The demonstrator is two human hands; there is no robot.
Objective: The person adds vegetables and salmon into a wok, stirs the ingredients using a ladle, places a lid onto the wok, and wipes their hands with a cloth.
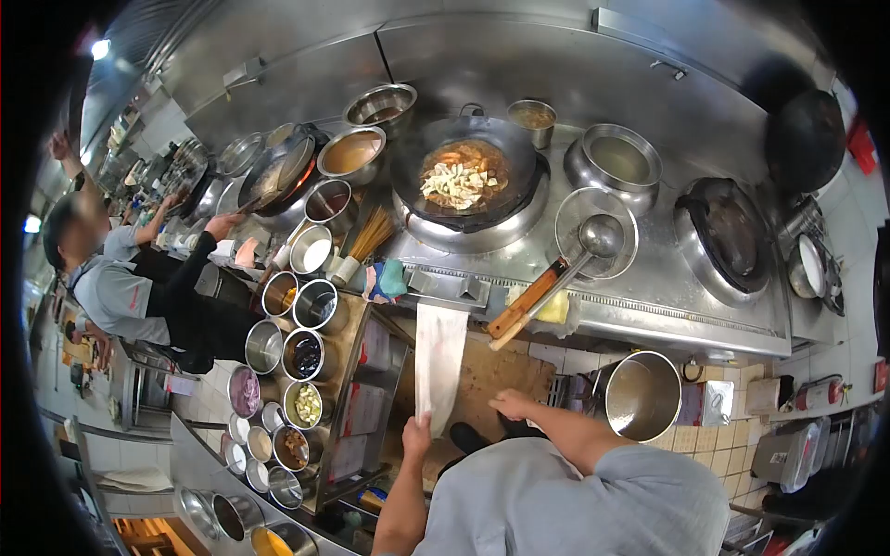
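My left hand [417, 435] is closed on the lower end of a long white towel [441, 357]. The towel's top lies at the stove's front edge. My right hand [513, 405] is held in front of my body, fingers curled, with nothing visible in it. Ahead, a wok [415, 157] on the burner holds pale cut pieces [461, 185] in brown sauce. To the right, a ladle [600, 237] and a wooden-handled strainer [565, 218] lie on the stove, their handles reaching past the front edge.
Steel pots of ingredients [305, 354] crowd a cart at left. A bamboo brush [373, 232] and a cloth [387, 278] lie beside the burner. A large pot [642, 397] stands low at right. Another person [120, 287] works at a wok [278, 171] on the left.
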